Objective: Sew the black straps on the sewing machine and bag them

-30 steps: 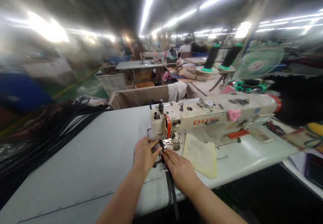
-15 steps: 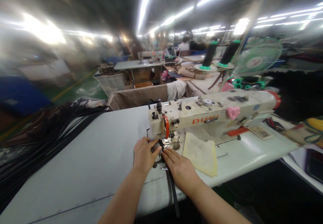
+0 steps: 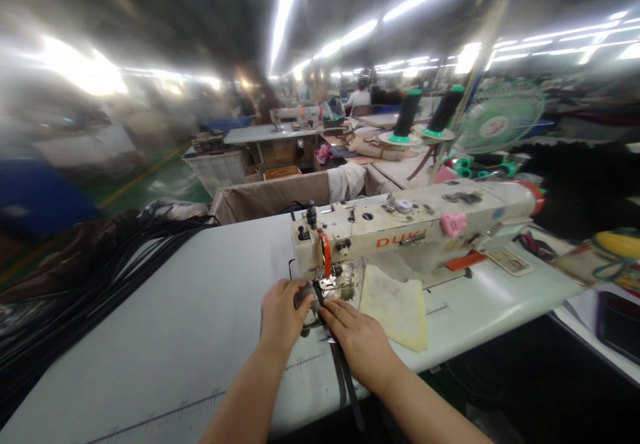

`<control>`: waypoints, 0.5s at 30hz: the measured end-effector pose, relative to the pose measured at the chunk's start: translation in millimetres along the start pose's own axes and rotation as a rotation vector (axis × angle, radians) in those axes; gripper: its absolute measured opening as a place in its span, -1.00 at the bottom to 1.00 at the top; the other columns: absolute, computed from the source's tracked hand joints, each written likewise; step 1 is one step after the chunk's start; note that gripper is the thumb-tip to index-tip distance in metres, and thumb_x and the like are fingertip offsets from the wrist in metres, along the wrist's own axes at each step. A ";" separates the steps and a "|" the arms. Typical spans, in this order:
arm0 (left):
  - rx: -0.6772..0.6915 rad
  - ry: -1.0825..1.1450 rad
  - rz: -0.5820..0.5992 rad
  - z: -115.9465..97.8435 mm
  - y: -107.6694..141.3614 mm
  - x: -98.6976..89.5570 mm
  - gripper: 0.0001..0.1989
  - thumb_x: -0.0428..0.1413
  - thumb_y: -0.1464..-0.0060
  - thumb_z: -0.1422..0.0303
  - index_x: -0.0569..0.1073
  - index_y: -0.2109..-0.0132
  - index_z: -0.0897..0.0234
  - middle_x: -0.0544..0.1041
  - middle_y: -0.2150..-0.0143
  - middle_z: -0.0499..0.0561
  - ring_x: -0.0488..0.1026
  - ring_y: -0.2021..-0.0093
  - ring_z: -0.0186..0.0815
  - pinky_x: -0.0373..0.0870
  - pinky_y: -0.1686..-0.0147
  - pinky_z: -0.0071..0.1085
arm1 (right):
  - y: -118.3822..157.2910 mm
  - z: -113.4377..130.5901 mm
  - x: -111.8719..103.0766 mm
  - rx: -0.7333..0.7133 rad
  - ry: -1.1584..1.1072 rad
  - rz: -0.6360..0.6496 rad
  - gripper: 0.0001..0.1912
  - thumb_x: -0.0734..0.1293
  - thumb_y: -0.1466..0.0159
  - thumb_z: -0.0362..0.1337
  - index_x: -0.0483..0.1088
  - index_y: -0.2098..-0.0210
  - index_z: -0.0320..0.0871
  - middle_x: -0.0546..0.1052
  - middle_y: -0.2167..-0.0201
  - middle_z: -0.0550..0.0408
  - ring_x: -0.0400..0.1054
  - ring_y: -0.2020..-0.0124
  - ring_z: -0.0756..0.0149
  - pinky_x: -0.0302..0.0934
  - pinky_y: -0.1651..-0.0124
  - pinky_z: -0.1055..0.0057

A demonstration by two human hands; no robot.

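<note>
A black strap (image 3: 350, 384) runs from the presser foot of the white sewing machine (image 3: 400, 224) down over the table's front edge. My right hand (image 3: 360, 341) lies at the right of the strap, fingers together and tips pressing on it just in front of the foot. To the left, my left hand (image 3: 281, 314) has thumb and forefinger around a small dark grey piece (image 3: 304, 293) beside the needle area. Its other fingers are curled and partly hidden. Whether the grey piece joins the strap I cannot tell.
A yellowish cloth piece (image 3: 393, 307) lies right of the needle area. Long black straps (image 3: 115, 284) are heaped along the table's left edge. Behind the machine stand black thread cones (image 3: 407, 114) and a fan (image 3: 500, 121). A fabric-lined bin (image 3: 270, 194) adjoins the table's far side.
My left thumb and forefinger have moved slightly left and spread, showing more of the dark piece. The strap's hanging end has swung a little right. The view has shifted slightly.
</note>
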State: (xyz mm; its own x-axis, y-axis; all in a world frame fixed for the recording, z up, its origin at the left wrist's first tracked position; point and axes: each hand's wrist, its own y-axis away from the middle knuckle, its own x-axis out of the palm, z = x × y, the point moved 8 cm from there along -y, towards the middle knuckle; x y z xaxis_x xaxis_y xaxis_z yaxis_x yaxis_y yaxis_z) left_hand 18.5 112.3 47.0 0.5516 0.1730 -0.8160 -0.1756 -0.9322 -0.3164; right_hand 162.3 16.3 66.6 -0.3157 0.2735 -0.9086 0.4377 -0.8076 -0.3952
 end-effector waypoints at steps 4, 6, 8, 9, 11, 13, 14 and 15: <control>0.025 0.094 0.003 3.6 2.6 -1.2 -0.89 0.17 -0.22 0.41 0.61 0.23 0.17 0.58 0.20 0.01 0.51 0.16 -0.21 0.39 0.05 -0.28 | 3.5 -0.6 0.6 0.018 -0.013 0.028 -0.55 0.24 -0.38 -0.45 0.43 -0.24 -0.23 0.50 -0.25 -0.10 0.35 -0.28 0.12 0.36 -0.24 0.20; 0.045 0.079 0.005 1.8 3.9 -0.3 -0.86 0.15 -0.25 0.41 0.61 0.24 0.18 0.58 0.21 0.01 0.51 0.17 -0.20 0.39 0.06 -0.25 | 3.2 -0.9 0.9 0.030 -0.012 0.034 -0.55 0.23 -0.39 -0.44 0.43 -0.24 -0.23 0.49 -0.26 -0.10 0.35 -0.28 0.11 0.37 -0.24 0.20; 0.083 0.057 0.004 -3.0 4.9 1.5 -0.83 0.11 -0.27 0.41 0.62 0.22 0.18 0.57 0.19 0.03 0.50 0.17 -0.19 0.39 0.04 -0.22 | 2.1 -1.3 1.0 0.041 -0.013 0.047 -0.56 0.22 -0.40 -0.42 0.43 -0.24 -0.23 0.48 -0.27 -0.09 0.34 -0.29 0.10 0.36 -0.24 0.20; 0.105 0.052 -0.002 -5.7 5.3 2.2 -0.80 0.09 -0.29 0.42 0.62 0.22 0.18 0.57 0.17 0.03 0.50 0.17 -0.19 0.40 0.04 -0.22 | 1.5 -1.4 0.8 0.044 -0.015 0.054 -0.56 0.21 -0.41 -0.41 0.43 -0.24 -0.23 0.47 -0.28 -0.09 0.33 -0.30 0.10 0.35 -0.25 0.20; 0.127 0.051 -0.035 -8.7 5.6 1.7 -0.78 0.07 -0.29 0.43 0.62 0.23 0.19 0.54 0.09 0.08 0.49 0.12 -0.16 0.41 0.00 -0.19 | 0.5 -1.3 0.3 0.047 -0.023 0.066 -0.56 0.21 -0.41 -0.41 0.42 -0.25 -0.23 0.47 -0.28 -0.10 0.31 -0.31 0.11 0.34 -0.26 0.19; 0.122 0.055 -0.091 -8.4 5.6 -1.5 -0.79 0.09 -0.27 0.44 0.62 0.27 0.22 0.50 -0.02 0.13 0.45 0.01 -0.11 0.41 -0.06 -0.16 | 0.0 -1.3 0.3 0.047 -0.032 0.076 -0.54 0.21 -0.41 -0.41 0.41 -0.26 -0.23 0.46 -0.28 -0.11 0.30 -0.32 0.11 0.34 -0.27 0.18; 0.118 0.053 -0.112 -7.8 5.6 -3.1 -0.80 0.10 -0.26 0.44 0.61 0.29 0.22 0.48 -0.04 0.14 0.43 -0.03 -0.08 0.41 -0.09 -0.14 | -0.2 -1.5 0.6 0.051 -0.036 0.080 -0.54 0.22 -0.41 -0.41 0.41 -0.27 -0.23 0.46 -0.29 -0.12 0.29 -0.33 0.11 0.33 -0.28 0.18; 0.117 0.048 -0.124 -7.5 5.8 -4.3 -0.81 0.12 -0.24 0.45 0.61 0.29 0.22 0.47 -0.05 0.14 0.42 -0.05 -0.07 0.40 -0.12 -0.13 | -0.3 -1.9 1.1 0.055 -0.040 0.082 -0.53 0.22 -0.41 -0.41 0.40 -0.28 -0.23 0.45 -0.30 -0.12 0.28 -0.34 0.11 0.32 -0.29 0.18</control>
State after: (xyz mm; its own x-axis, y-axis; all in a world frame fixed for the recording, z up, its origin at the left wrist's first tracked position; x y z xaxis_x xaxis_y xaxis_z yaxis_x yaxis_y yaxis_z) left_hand 21.2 103.8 52.3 0.6123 0.2663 -0.7444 -0.1960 -0.8610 -0.4693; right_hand 163.4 17.8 65.4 -0.3144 0.1847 -0.9311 0.4171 -0.8543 -0.3103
